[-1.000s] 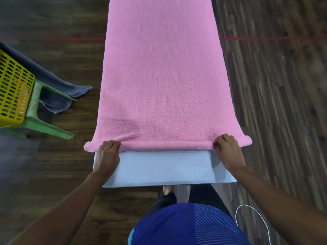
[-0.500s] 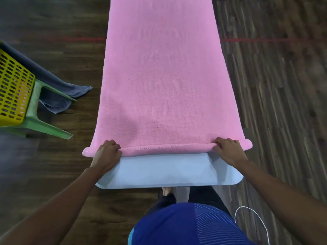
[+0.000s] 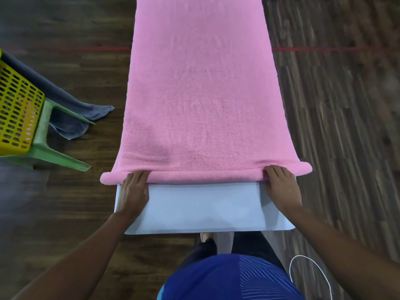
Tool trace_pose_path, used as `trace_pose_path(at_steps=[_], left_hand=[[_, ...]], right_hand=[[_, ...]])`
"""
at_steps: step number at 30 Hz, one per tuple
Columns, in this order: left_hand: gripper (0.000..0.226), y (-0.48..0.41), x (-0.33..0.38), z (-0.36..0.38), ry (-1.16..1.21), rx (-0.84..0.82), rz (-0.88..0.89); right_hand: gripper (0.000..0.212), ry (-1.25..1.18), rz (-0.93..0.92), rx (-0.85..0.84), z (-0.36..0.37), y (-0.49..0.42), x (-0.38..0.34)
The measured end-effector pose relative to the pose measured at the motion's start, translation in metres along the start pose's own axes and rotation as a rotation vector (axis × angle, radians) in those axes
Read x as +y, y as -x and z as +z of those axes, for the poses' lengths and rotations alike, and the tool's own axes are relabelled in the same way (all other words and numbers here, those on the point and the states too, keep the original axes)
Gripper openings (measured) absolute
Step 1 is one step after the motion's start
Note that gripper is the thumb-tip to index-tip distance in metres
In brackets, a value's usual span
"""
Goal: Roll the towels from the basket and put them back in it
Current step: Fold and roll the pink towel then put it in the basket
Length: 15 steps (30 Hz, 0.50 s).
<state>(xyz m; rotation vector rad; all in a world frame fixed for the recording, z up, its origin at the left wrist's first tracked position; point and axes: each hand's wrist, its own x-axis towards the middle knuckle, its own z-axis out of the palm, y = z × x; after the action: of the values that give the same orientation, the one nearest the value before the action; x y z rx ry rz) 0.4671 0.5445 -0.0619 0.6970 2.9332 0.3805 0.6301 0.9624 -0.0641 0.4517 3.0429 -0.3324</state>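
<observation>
Rolling is barely started: the near edge of the pink towel [image 3: 201, 94] is turned into a thin roll [image 3: 205, 176] across the lower middle of the frame, on the table [image 3: 205, 208]. The left hand [image 3: 134, 191] and right hand [image 3: 281, 187] are laid near the roll's ends, fingers fairly flat and pressing, nothing clasped. Both ends should be pushed away evenly and kept tight, or the roll is likely skewed. The basket [image 3: 17, 113] is seen at the left edge, with a grey towel [image 3: 71, 109] draped beside it.
</observation>
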Motion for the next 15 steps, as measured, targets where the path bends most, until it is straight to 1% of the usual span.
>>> trace_pose_path(at_steps=[3, 5, 6, 9, 10, 11, 12, 14, 15], left_hand=[[0.033, -0.01, 0.003, -0.005, 0.035, 0.0, -0.047], [0.024, -0.016, 0.001, -0.01, 0.017, -0.037, -0.044], [0.023, -0.018, 0.0, -0.013, -0.019, -0.083, -0.034], [0.036, -0.019, -0.005, -0.02, -0.116, -0.276, 0.011], [0.039, -0.018, -0.005, -0.021, -0.113, -0.31, 0.006], [0.038, -0.017, -0.007, -0.02, -0.102, -0.312, -0.005], [0.031, -0.016, -0.008, -0.018, -0.092, -0.274, -0.018], [0.014, -0.013, -0.007, -0.015, -0.101, -0.124, -0.037], [0.014, -0.012, -0.005, -0.013, -0.104, -0.062, -0.048]], right_hand=[[0.026, -0.034, 0.036, -0.012, -0.007, -0.011, -0.001], [0.024, -0.034, 0.022, -0.067, -0.014, -0.018, 0.002], [0.023, -0.017, 0.02, -0.118, -0.016, -0.02, 0.004], [0.031, 0.062, 0.026, -0.297, -0.023, -0.025, 0.007], [0.031, 0.069, 0.038, -0.341, -0.024, -0.025, 0.006], [0.03, 0.052, 0.052, -0.348, -0.024, -0.025, 0.005], [0.026, 0.026, 0.067, -0.317, -0.024, -0.025, 0.004], [0.018, 0.036, 0.056, -0.127, -0.021, -0.021, 0.002], [0.014, 0.058, 0.049, -0.044, -0.019, -0.019, 0.001]])
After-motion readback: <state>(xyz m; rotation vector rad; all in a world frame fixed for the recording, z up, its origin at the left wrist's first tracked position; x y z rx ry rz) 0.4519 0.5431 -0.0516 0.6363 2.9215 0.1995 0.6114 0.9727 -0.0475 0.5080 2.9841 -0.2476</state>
